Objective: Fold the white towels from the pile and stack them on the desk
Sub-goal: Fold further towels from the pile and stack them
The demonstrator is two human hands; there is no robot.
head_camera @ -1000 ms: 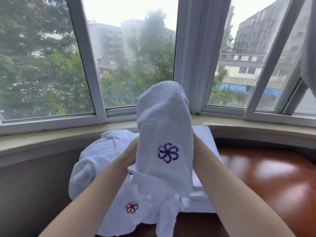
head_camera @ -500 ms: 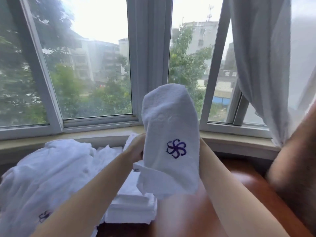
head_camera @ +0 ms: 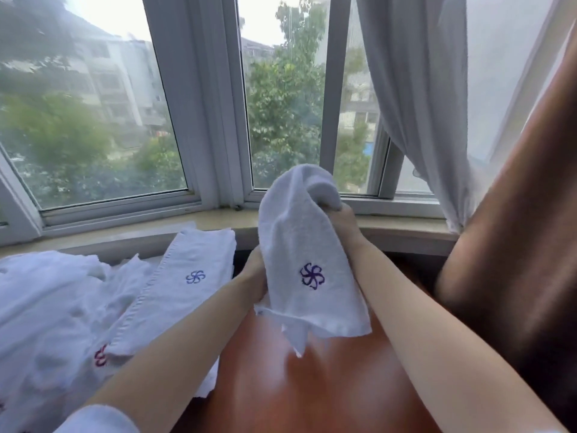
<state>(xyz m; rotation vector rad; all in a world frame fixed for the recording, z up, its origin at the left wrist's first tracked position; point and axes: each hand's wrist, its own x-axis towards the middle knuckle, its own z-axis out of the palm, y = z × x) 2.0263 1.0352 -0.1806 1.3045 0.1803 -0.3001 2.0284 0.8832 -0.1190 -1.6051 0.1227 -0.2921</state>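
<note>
Above the desk (head_camera: 312,385), both hands grip the folded towel (head_camera: 307,260), its long axis upright, leaning slightly left.

A folded white towel (head_camera: 307,270) hangs upright above the desk (head_camera: 312,385), purple flower emblem showing.

Daylight is coming through the window (head_camera: 103,120) at twelve o'clock; a curtain (head_camera: 415,98) is hanging at two, above the sill (head_camera: 402,226).
</note>
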